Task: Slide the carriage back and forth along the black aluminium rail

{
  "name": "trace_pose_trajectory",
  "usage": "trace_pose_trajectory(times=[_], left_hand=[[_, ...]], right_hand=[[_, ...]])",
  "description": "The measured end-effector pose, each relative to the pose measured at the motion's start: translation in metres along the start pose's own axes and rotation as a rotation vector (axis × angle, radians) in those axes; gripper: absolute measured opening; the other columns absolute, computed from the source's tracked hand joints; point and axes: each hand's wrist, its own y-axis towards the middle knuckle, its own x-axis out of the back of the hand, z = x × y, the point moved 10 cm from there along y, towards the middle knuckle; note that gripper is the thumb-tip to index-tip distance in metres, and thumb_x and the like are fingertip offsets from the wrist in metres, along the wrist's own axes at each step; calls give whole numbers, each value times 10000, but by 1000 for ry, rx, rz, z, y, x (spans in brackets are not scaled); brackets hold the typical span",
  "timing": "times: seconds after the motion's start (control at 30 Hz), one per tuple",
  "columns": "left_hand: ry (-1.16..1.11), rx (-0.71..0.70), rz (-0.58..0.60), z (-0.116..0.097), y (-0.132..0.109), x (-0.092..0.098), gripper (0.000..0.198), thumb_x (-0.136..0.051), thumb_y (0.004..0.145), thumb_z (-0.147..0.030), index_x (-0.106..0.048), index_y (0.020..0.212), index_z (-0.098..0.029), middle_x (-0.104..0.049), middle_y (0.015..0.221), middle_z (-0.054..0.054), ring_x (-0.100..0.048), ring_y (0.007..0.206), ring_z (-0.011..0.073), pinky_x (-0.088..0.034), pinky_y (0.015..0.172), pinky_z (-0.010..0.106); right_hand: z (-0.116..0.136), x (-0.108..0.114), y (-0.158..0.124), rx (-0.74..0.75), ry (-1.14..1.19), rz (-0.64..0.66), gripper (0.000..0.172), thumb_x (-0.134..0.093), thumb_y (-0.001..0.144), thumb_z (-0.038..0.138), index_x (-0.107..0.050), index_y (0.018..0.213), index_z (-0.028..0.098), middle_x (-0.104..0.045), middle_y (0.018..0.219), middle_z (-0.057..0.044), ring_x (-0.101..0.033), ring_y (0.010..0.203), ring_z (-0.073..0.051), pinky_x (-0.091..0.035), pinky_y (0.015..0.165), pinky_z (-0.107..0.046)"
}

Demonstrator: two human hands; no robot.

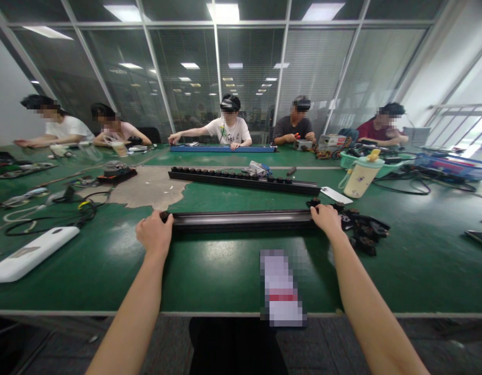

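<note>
A long black rail [241, 221] with a shiny channel along its top lies crosswise on the green table in front of me. My left hand [153, 232] is closed around its left end, where a small dark piece shows beside the thumb. At the opposite end my right hand [328, 219] grips the rail, fingers partly hidden. Just right of that hand is a pile of small black parts [368, 229]. Behind the held rail, a second black rail [241, 180] sits at a slight slant with a row of black pieces along it.
Near me lie a phone-like blurred object [282, 289] and a white power bank-like case [34, 255]. A cream tumbler [360, 177] stands right, before green baskets [397, 165]. Cables [41, 219] spread left. Several people sit across the table [210, 281], one at a blue bar [223, 149].
</note>
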Motion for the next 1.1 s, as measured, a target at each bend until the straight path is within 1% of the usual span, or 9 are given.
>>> trace_pose_trajectory(times=[0.23, 0.43, 0.6, 0.73, 1.1], left_hand=[[9, -5, -28, -3, -2, 5, 399, -543, 923, -437, -720, 1148, -159, -744, 972, 160, -680, 1001, 317, -467, 943, 422], [16, -8, -21, -3, -1, 5, 402, -548, 920, -428, -724, 1165, -162, -742, 951, 154, -677, 1007, 313, -460, 951, 416], [12, -14, -29, -2, 0, 4, 410, -558, 916, -428, -724, 1174, -157, -744, 957, 160, -672, 1021, 316, -456, 958, 424], [11, -7, -23, -1, 1, 2, 422, -550, 917, -430, -717, 1189, -154, -744, 973, 156, -670, 1013, 316, -451, 963, 434], [-4, -18, -11, -4, -1, 3, 424, -548, 923, -422, -717, 1188, -137, -744, 988, 163, -666, 1023, 313, -416, 1033, 447]], right_hand=[[0, 1, -2, -2, -3, -5, 523, -344, 1027, 442, -652, 1322, 139, -570, 1333, -233, -534, 1232, -383, -449, 980, -504], [-1, 1, -2, -11, -8, -12, 532, -334, 1029, 445, -640, 1350, 150, -564, 1342, -239, -535, 1223, -378, -439, 986, -501], [-1, 1, -2, -15, -8, -15, 544, -328, 1024, 458, -651, 1334, 150, -567, 1335, -233, -542, 1220, -389, -441, 986, -505], [-2, 1, -1, -20, -8, -8, 534, -337, 1020, 455, -658, 1320, 152, -567, 1327, -231, -569, 1201, -375, -446, 986, -510], [-1, 1, -2, -26, -7, 8, 533, -324, 1029, 462, -643, 1329, 158, -552, 1338, -226, -576, 1210, -389, -447, 988, -514]])
